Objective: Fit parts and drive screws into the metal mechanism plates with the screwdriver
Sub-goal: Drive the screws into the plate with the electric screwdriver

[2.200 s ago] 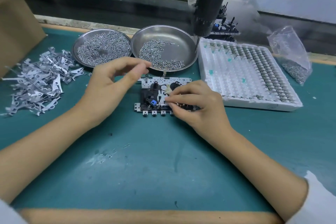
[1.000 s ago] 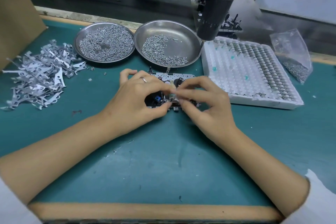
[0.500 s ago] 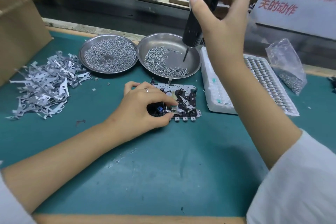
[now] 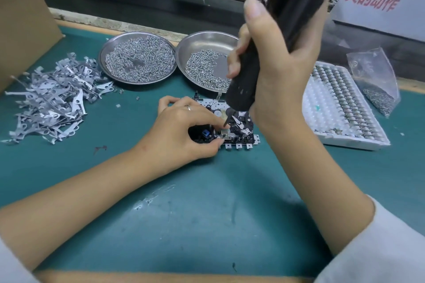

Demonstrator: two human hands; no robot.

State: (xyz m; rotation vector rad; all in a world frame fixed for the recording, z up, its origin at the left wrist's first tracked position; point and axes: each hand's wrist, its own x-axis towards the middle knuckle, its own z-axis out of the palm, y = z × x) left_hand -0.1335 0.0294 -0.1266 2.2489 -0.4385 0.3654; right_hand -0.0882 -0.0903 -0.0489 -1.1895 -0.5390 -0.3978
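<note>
**Bench stock, largest to smallest: screw-driving station**

1. Bench (image 4: 207, 225): green mat, wide bare stretch between my forearms and the near wooden edge; room to draw either arm back.
2. Cardboard box (image 4: 20, 30): far left, walls off that side.
3. White parts tray (image 4: 345, 108): right of the work, near my right forearm; a low rim to snag on.
4. Screwdriver (image 4: 271, 37): long black powered barrel, my right hand (image 4: 276, 64) clenched round its lower body, bit tip down at the plate. Probably heavy and stiff; best held low, near the nose, for aim.
5. Two steel dishes of screws, left (image 4: 138, 57) and right (image 4: 207, 62): just behind the work, close to the driver's path.
6. Heap of stamped metal levers (image 4: 53, 103): left, well apart.
7. Clear bag of screws (image 4: 374, 85): far right.
8. Metal mechanism plate (image 4: 239, 128): flat on the bench, centre. My left hand (image 4: 181, 133) is curled over its left end, thumb and forefinger pinching near the screw point. Thin, rigid, light, likely to skid under the bit; small levers look delicate, so hold by the edges.
</note>
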